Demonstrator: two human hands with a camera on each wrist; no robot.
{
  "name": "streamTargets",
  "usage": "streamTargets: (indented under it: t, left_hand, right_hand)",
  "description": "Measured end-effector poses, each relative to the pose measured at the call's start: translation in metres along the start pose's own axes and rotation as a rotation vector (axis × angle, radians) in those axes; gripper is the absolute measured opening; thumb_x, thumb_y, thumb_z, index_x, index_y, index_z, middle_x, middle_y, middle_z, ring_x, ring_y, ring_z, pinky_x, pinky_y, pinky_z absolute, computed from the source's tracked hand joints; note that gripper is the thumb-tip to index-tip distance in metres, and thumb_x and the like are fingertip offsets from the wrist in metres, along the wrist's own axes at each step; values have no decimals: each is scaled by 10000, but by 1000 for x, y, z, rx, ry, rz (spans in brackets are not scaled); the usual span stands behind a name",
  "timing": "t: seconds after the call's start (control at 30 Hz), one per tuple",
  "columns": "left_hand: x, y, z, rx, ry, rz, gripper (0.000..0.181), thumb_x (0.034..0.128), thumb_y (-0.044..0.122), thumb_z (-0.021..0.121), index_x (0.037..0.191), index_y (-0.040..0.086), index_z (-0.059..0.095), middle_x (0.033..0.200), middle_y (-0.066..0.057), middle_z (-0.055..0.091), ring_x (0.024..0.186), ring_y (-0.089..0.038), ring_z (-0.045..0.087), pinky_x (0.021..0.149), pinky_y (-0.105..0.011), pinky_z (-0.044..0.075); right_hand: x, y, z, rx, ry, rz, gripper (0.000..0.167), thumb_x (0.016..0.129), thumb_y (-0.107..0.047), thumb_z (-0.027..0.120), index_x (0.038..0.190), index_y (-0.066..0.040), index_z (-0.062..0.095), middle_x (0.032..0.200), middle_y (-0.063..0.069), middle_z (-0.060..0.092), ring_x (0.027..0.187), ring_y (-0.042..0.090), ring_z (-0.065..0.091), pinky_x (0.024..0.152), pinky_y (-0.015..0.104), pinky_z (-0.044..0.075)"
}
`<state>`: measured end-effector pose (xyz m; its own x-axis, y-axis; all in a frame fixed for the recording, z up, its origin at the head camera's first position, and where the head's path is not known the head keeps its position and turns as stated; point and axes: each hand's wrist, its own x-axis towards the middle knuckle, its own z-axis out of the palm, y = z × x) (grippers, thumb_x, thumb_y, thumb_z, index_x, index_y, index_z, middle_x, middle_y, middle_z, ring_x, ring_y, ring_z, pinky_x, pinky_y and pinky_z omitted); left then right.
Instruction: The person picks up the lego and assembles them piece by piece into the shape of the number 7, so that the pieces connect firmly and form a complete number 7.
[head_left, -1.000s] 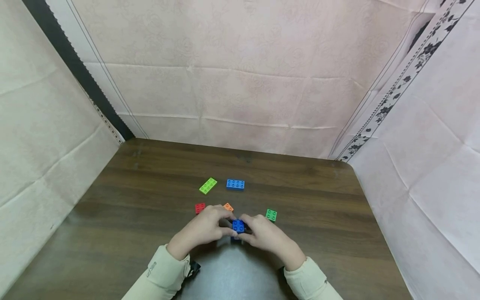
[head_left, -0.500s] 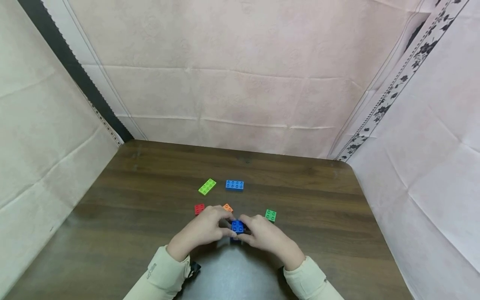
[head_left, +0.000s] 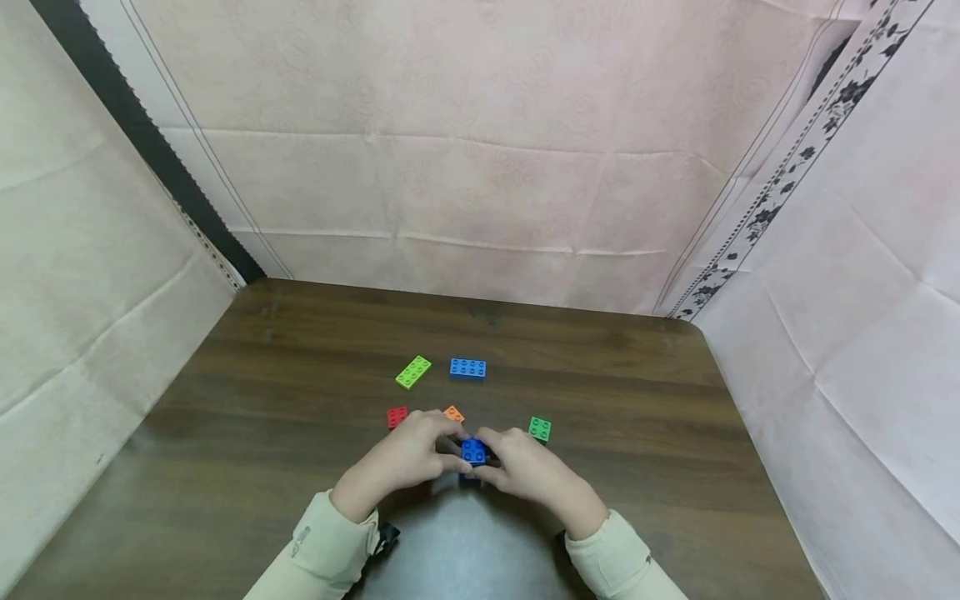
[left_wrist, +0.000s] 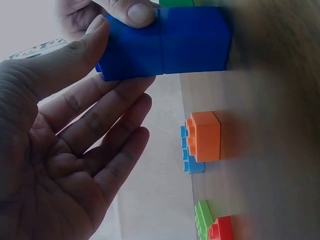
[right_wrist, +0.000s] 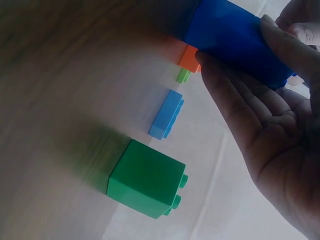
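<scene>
Two dark blue toy bricks [head_left: 473,451], one stacked on the other, stand upright on the table between the hands. A thin seam shows where the blue bricks [left_wrist: 195,40] meet in the left wrist view. My left hand [head_left: 411,450] pinches the upper brick, thumb on the near side and fingertips behind. From the opposite side my right hand [head_left: 528,471] grips the stack, its thumb in front and its fingers [right_wrist: 225,85] along the far face. In the head view, the hands partly cover the lower brick.
Beyond the left hand lie a red brick [head_left: 397,417] and a partly hidden orange brick [head_left: 453,413]. A green brick [head_left: 540,428] sits behind the right hand. Farther back are a lime green brick [head_left: 413,372] and a light blue brick [head_left: 468,368]. Cloth walls [head_left: 480,192] surround the wooden table [head_left: 615,400].
</scene>
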<state>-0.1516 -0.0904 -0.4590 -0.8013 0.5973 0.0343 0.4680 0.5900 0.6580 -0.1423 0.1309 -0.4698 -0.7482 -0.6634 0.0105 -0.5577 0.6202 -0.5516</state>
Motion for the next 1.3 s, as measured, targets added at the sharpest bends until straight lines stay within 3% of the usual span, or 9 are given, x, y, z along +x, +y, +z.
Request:
streamTargets:
  t: [1.3]
  left_hand:
    - [0, 2, 2, 17, 3, -23, 218, 857, 308, 820, 1019, 175, 757, 956, 111, 690, 866, -165, 612, 754, -319, 501]
  right_hand:
    - [-1, -2, 0, 34, 4, -4, 155, 959, -180, 712, 1035, -94, 609, 742, -87, 546, 580, -4, 449, 520, 165, 394]
